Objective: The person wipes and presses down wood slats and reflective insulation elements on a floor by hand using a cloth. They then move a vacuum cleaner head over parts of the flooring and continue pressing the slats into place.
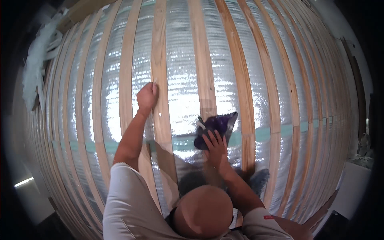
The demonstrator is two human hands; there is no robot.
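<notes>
My left hand (147, 96) is closed in a fist beside the edge of a pale wooden batten (159, 52). Whatever its fingers hold, if anything, is too small to make out. A dark purple, glossy bundle (218, 125), perhaps a bag, lies on another batten (202, 52) and the silver foil (182, 80) next to it. On top of the bundle rests my right hand (216, 150), its fingers stretched and spread. A small whitish piece (201, 123) sticks out at the bundle's left side. What is inside the bundle is hidden.
Several parallel battens run away from me over the foil. A mint-green tape strip (264, 136) crosses beneath them. Crumpled translucent sheeting (38, 68) lies at the far left, near a brown board or carton (84, 10). A dark bluish thing (261, 181) sits beside my right arm.
</notes>
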